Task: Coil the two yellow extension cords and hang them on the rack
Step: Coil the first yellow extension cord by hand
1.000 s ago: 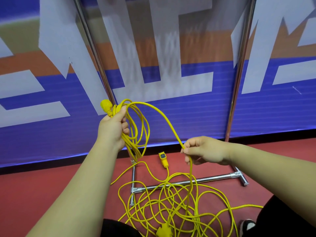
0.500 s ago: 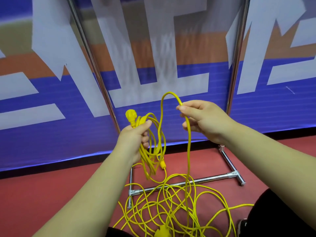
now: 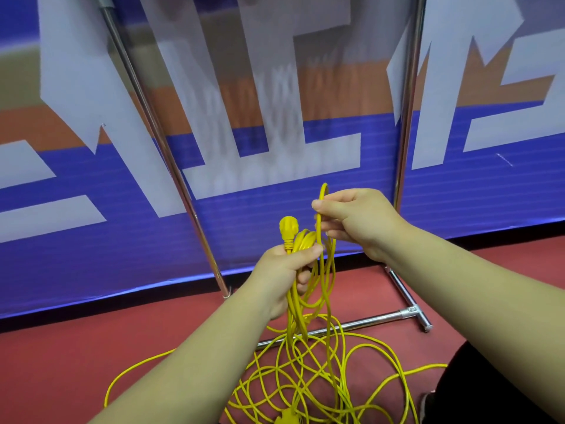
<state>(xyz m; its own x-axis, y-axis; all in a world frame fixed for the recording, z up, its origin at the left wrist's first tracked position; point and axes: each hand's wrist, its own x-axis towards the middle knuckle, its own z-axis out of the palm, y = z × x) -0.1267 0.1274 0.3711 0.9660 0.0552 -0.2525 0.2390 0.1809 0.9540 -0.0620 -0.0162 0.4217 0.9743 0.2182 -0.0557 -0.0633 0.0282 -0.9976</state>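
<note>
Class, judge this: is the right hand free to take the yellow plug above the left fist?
Probably not yet: the right hand pinches a cord loop, though the plug stands close, uncovered, above the left hand gripping the coil.

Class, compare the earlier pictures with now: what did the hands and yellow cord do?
The right hand rose and swung left, bringing a loop of cord up beside the left hand. Unchanged: the left hand grips the coil, plug upward; loose cord lies on the floor.
</note>
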